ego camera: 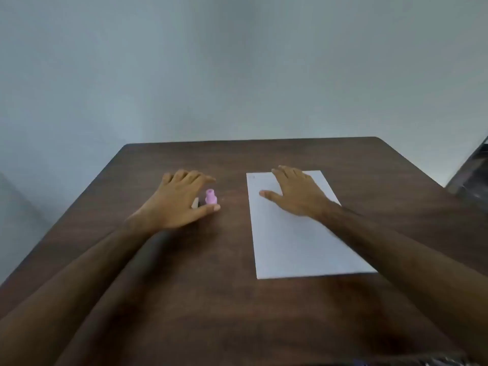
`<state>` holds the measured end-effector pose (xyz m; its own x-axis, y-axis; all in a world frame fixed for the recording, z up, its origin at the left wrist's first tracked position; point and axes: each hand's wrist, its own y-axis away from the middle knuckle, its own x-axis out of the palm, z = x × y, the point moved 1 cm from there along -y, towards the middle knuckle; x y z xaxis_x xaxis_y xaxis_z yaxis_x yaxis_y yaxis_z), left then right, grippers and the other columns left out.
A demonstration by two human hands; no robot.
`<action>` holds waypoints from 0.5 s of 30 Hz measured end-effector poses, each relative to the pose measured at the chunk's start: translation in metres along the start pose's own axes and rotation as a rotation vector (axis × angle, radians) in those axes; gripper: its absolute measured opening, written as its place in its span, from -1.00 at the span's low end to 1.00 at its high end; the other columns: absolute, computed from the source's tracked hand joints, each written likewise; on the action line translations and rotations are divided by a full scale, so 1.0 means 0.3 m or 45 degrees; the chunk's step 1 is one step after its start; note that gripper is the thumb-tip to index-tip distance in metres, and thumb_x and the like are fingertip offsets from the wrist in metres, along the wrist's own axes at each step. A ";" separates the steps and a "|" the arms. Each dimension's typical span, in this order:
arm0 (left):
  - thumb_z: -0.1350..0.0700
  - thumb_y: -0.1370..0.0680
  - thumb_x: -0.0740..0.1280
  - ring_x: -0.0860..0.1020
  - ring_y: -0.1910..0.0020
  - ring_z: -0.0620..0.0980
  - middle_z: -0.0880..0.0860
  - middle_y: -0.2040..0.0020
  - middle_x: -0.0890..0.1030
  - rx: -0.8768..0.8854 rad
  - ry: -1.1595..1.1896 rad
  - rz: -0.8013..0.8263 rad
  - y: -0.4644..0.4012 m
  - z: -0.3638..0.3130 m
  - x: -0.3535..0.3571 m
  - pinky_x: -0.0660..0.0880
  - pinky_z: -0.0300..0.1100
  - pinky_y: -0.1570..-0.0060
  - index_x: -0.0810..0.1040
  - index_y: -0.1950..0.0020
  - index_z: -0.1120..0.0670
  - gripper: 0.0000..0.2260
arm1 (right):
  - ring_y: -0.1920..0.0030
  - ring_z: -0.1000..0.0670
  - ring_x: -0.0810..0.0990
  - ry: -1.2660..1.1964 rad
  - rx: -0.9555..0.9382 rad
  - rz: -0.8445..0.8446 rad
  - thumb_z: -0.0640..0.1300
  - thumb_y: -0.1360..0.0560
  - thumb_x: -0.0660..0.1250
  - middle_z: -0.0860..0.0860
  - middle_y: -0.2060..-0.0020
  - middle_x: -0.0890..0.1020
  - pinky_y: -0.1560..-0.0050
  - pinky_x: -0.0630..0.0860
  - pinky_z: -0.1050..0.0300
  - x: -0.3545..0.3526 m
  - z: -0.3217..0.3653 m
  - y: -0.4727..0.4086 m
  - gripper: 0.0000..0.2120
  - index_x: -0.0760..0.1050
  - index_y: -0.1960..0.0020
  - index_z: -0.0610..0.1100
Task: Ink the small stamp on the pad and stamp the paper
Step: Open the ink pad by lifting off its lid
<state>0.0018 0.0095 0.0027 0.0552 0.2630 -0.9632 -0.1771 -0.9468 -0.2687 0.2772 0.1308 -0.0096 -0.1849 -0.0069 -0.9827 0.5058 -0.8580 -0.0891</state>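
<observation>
A small pink stamp (210, 197) stands upright on the dark wooden table (237, 299). My left hand (177, 200) curves around it from the left, fingers beyond it and thumb in front, fingers apart and not closed on it. A small pale corner of something (195, 203) shows under that hand beside the stamp; I cannot tell whether it is the ink pad. A white sheet of paper (298, 247) lies to the right. My right hand (295, 194) rests flat on the paper's far half, fingers spread.
The table's far edge (250, 140) meets a plain pale wall. A dark piece of furniture (472, 175) stands off the table's right corner. Both forearms stretch across the near part of the table.
</observation>
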 end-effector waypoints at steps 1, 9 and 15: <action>-0.41 -0.56 0.09 0.40 -0.41 0.04 -0.06 -0.44 0.46 -0.036 0.037 -0.014 0.023 -0.005 0.001 0.29 0.03 -0.29 0.37 -0.46 -0.10 -0.41 | -0.56 -0.13 0.13 0.010 -0.006 -0.019 0.40 -0.54 0.03 -0.10 -0.58 0.17 -0.51 0.11 -0.11 -0.001 0.003 0.010 -0.20 0.10 -0.58 -0.10; -0.30 -0.55 0.25 0.36 -0.48 0.03 -0.03 -0.49 0.42 -0.219 0.135 -0.027 0.162 -0.050 0.012 0.21 0.02 -0.44 0.28 -0.54 -0.08 -0.39 | -0.56 -0.16 0.14 0.016 0.120 0.137 0.44 -0.52 -0.04 -0.14 -0.58 0.15 -0.53 0.09 -0.14 0.025 0.083 0.106 -0.14 0.08 -0.58 -0.15; -0.25 -0.58 0.24 0.34 -0.50 0.01 -0.04 -0.51 0.40 -0.240 0.153 -0.074 0.185 -0.060 0.037 0.21 0.04 -0.45 0.27 -0.55 -0.04 -0.40 | -0.60 -0.11 -0.06 0.023 0.127 0.140 0.41 -0.55 -0.14 -0.09 -0.62 -0.04 -0.56 -0.11 -0.15 0.067 0.088 0.147 -0.18 -0.09 -0.61 -0.11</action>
<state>0.0103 -0.0434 -0.0229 0.1782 0.3047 -0.9356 0.0158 -0.9516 -0.3069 0.2737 0.0793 -0.0290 -0.1177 -0.0950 -0.9885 0.4356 -0.8995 0.0346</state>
